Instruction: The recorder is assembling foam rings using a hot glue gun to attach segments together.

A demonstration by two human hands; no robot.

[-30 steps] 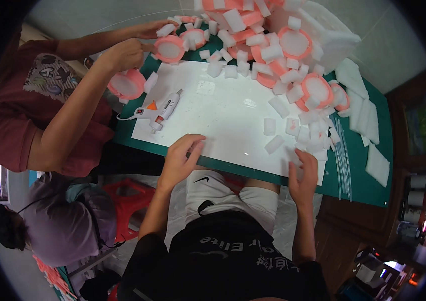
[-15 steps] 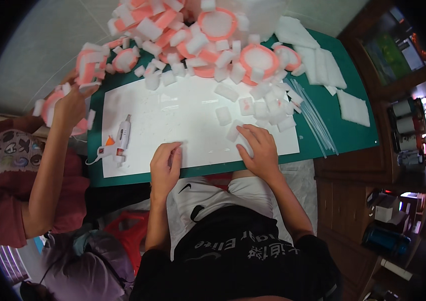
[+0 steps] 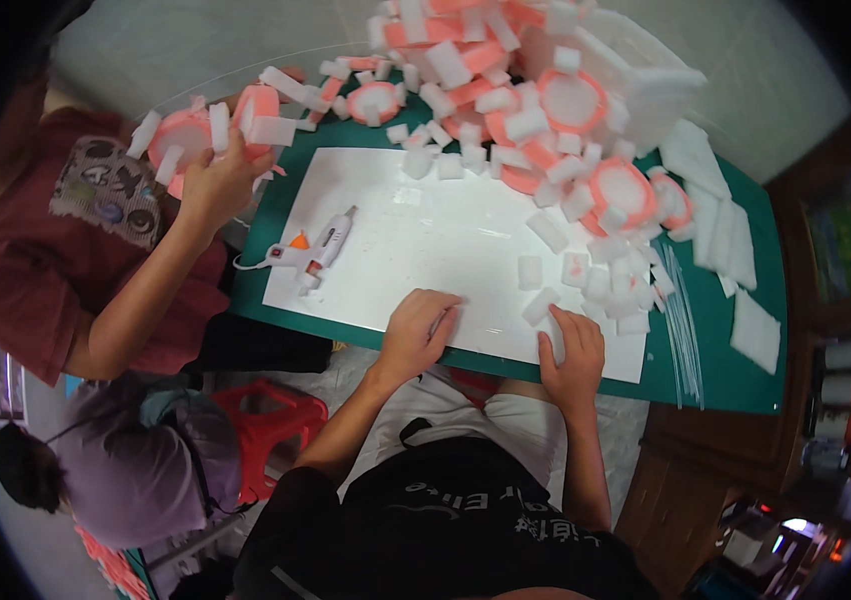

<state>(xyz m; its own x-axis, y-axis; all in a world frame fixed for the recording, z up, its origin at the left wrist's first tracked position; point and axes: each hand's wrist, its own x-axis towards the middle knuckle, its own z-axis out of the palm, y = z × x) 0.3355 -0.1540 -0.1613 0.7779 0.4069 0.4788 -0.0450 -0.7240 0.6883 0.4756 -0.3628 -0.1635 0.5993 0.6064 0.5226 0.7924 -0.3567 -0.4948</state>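
Observation:
My left hand [image 3: 420, 332] rests at the near edge of the white board [image 3: 395, 240], fingers curled and pressed together; whatever it may hold is hidden. Farther right, my right hand [image 3: 575, 362] curls over the same edge, with a white foam block [image 3: 554, 346] showing between thumb and index finger. Just beyond its fingertips lies another foam block [image 3: 541, 306]. Several loose blocks [image 3: 605, 278] cluster past it. At the board's left lies a white hot glue gun [image 3: 328, 240] with an orange trigger.
Pink rings with white foam [image 3: 570, 102] are heaped at the back. Clear glue sticks [image 3: 683, 325] and foam sheets [image 3: 755, 332] lie right on the green mat [image 3: 710, 375]. At left, a co-worker's hand [image 3: 215, 185] holds a pink-and-white piece. Behind stands a red stool [image 3: 270, 425].
The whole view has shifted, with the table now farther right and lower. My hands stay near the board's front edge. The co-worker's hand has turned the pink-and-white piece.

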